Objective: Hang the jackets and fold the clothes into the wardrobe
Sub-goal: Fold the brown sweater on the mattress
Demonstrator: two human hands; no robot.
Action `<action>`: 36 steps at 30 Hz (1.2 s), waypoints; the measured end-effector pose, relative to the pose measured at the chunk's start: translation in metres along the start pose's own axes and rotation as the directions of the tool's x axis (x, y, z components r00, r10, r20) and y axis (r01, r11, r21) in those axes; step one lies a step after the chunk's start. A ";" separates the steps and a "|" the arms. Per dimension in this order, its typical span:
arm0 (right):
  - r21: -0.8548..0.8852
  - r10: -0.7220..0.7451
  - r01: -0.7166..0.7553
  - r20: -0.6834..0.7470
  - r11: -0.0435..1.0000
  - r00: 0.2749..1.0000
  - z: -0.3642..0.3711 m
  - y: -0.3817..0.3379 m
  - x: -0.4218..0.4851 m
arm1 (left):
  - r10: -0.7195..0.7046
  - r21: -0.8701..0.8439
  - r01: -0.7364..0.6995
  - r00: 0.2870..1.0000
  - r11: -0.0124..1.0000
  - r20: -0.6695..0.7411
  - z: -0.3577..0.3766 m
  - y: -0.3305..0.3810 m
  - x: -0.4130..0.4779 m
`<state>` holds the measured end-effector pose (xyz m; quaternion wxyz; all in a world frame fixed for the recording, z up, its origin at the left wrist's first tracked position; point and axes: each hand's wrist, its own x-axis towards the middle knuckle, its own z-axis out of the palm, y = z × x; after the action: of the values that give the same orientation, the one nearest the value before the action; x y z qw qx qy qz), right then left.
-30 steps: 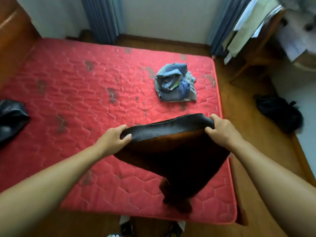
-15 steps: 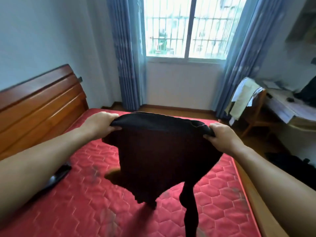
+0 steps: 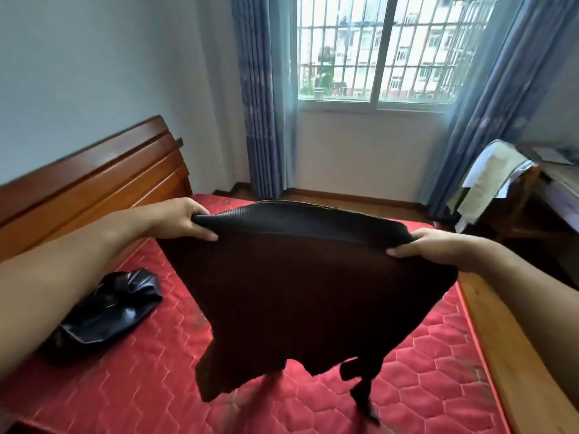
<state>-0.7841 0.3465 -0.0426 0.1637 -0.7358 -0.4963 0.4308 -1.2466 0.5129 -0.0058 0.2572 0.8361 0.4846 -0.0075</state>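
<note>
Two grips show in the head view, both the person's bare hands, and between them they hold one black garment (image 3: 307, 292) up in front of the camera. The left grip (image 3: 181, 219) pinches the garment's upper left corner, with the thumb on the near side and the fingers curled over the edge. The right grip (image 3: 438, 249) clamps the upper right corner in the same way. The top edge, which looks ribbed, is stretched between them. The rest of the cloth hangs down above a red quilted mattress (image 3: 141, 386). A narrow strip dangles from the lower right of the garment; it is blurred, and I cannot tell whether it touches the mattress.

To the left, a shiny black jacket (image 3: 106, 311) lies crumpled on the mattress, partly hidden by the left forearm and apart from the held garment. A wooden headboard (image 3: 94, 183) runs along the left wall. Straight ahead is a barred window (image 3: 376, 48) flanked by blue curtains (image 3: 260, 104). At the right, a wooden chair (image 3: 529, 195) has pale cloths (image 3: 488, 183) draped over its back. It stands beside a bench (image 3: 560, 186) at the frame's edge.
</note>
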 end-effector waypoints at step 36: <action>-0.745 -0.202 -0.001 -0.182 0.667 0.962 0.186 0.077 0.143 | 0.288 0.459 -0.275 0.957 0.845 0.042 0.191 -0.174 0.137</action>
<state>-0.8671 0.4012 -0.2681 -0.0632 -0.7579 -0.6433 0.0874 -1.2702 0.6095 -0.2808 0.0430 0.9349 0.3447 -0.0725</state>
